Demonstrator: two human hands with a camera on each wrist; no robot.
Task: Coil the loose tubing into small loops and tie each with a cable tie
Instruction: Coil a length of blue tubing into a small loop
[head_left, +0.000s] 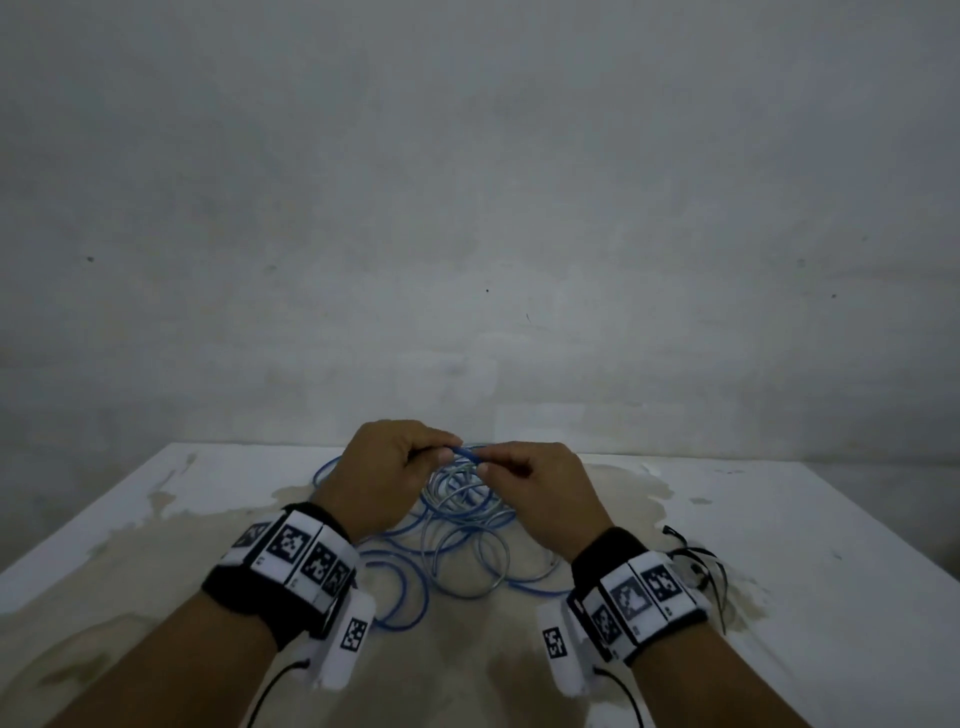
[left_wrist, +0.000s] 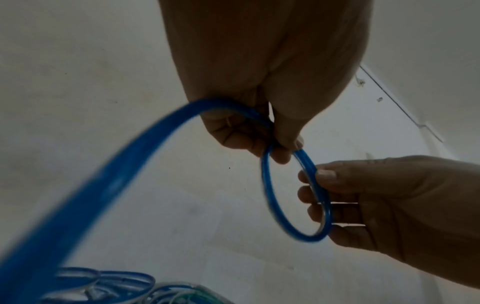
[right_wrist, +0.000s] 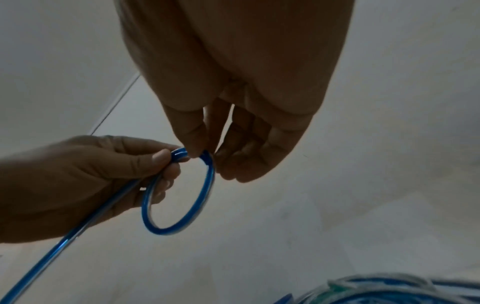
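Observation:
Blue tubing runs between both hands above a tangled pile of blue and clear tubing on the white table. My left hand pinches the top of a small blue loop, and the long tail trails from it down to the pile. My right hand grips the other side of that loop with thumb and fingers. Black cable ties lie on the table just right of my right wrist.
The table's far edge meets a grey wall. Worn beige patches mark the tabletop. More coils of the pile show low in both wrist views.

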